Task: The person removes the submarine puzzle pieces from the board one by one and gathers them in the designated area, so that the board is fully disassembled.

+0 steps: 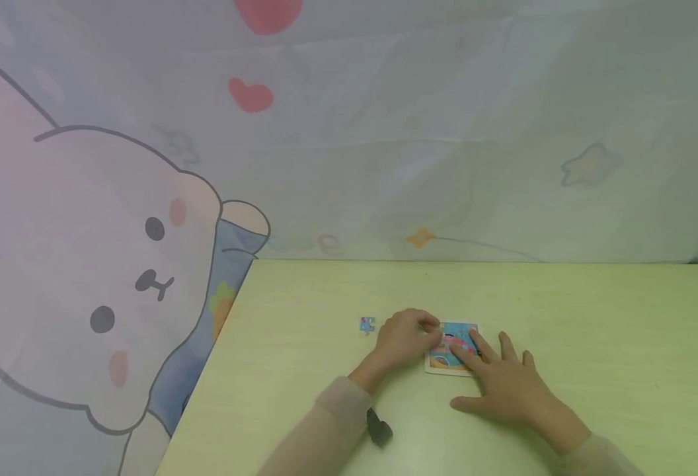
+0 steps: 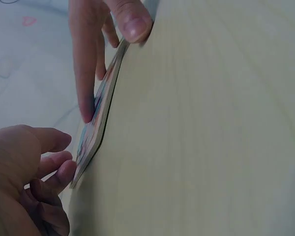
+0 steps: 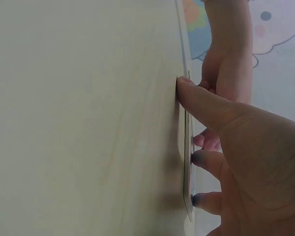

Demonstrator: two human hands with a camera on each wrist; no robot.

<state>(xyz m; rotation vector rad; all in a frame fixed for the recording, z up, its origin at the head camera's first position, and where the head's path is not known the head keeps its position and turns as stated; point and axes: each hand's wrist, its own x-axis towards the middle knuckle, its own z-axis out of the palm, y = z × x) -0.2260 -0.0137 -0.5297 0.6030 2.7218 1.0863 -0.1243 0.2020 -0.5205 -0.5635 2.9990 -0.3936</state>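
Observation:
A small jigsaw puzzle (image 1: 459, 328) in a thin, light-edged board lies on the table, its picture blue, pink and yellow. My right hand (image 1: 512, 390) is spread over its right side, with fingertips on the picture. In the right wrist view, the right thumb (image 3: 204, 101) reaches past the board's edge (image 3: 187, 162) toward the tabletop. At the board's left side is my left hand (image 1: 405, 338), fingers bent and tips right at the edge. I cannot tell whether they pinch a piece there. A loose blue puzzle piece (image 1: 367, 324) lies to the left of that hand.
The light wooden table (image 1: 622, 330) meets a printed cloth backdrop (image 1: 385, 165) along its far edge. A large cartoon bear is printed on the cloth at left. Something dark (image 1: 379, 428) hangs beside the left sleeve (image 1: 337, 416).

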